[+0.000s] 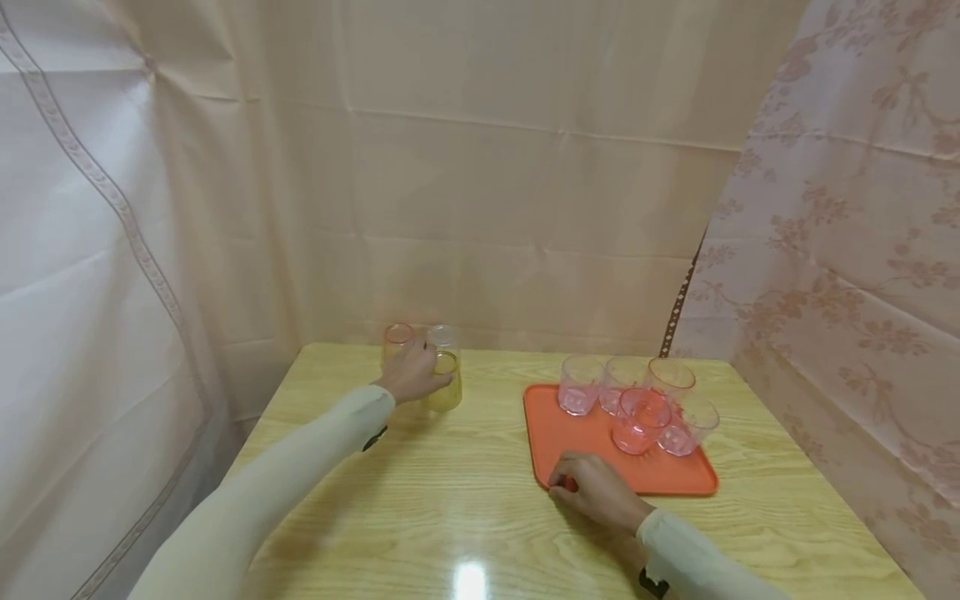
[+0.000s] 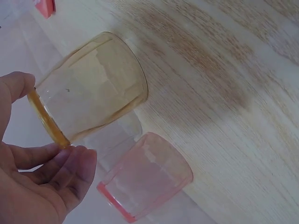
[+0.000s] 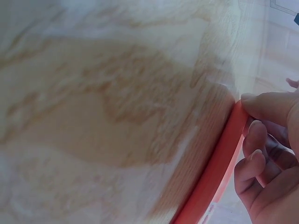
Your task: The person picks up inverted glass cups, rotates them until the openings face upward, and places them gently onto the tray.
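Note:
My left hand [image 1: 429, 375] reaches to the table's far left and grips a yellow tumbler [image 1: 446, 385]. In the left wrist view the thumb and fingers [image 2: 70, 163] close on the rim of the yellow tumbler [image 2: 88, 88]. A pink tumbler [image 2: 149, 175] stands right beside it, and a clear one [image 1: 442, 336] just behind. My right hand [image 1: 567, 483] pinches the near left corner of an orange tray [image 1: 551, 433]. The right wrist view shows the thumb on top of the tray rim [image 3: 219, 158] and the fingers [image 3: 250, 163] curled under it. Several pink and clear tumblers [image 1: 637, 412] stand on the tray.
The wooden table [image 1: 465, 508] is boxed in by pale curtains at the back and left, and a flowered curtain [image 1: 847, 275] on the right. The pink tumbler [image 1: 396, 337] stands near the far edge. Bare wood lies between the two hands.

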Demonstrator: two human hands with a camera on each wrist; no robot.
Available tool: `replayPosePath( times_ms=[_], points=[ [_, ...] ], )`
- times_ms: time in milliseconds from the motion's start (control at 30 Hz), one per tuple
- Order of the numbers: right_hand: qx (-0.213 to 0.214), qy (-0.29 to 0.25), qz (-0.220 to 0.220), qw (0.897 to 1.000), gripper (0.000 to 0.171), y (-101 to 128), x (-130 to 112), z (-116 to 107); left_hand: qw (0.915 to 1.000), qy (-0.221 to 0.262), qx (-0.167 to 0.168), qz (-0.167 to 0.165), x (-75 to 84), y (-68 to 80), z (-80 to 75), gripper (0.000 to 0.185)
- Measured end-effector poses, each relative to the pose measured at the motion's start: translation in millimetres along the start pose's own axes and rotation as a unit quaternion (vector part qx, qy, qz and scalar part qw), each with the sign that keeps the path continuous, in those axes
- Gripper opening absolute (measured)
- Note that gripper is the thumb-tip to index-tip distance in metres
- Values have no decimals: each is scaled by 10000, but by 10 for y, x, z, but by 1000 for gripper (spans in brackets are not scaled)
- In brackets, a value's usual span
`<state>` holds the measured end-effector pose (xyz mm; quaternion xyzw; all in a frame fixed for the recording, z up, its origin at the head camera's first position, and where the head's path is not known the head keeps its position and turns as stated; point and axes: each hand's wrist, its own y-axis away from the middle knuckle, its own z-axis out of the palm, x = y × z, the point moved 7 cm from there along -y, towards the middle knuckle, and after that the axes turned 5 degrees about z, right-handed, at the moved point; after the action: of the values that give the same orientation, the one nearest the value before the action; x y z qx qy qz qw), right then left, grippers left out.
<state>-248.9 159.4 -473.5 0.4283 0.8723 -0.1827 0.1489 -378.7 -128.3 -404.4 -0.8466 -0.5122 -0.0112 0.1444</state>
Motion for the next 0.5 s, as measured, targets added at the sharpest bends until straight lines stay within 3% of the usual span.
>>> replayPosePath(
  times_ms=[233, 500],
  points=[
    [-69, -55, 42, 10000, 10, -5, 17, 5, 9996, -37, 135, 257, 3, -71, 57, 49],
    [-62, -118, 70, 9999, 10, -1, 15, 2, 9998, 96, 124, 142, -7, -108, 133, 52]
  ],
)
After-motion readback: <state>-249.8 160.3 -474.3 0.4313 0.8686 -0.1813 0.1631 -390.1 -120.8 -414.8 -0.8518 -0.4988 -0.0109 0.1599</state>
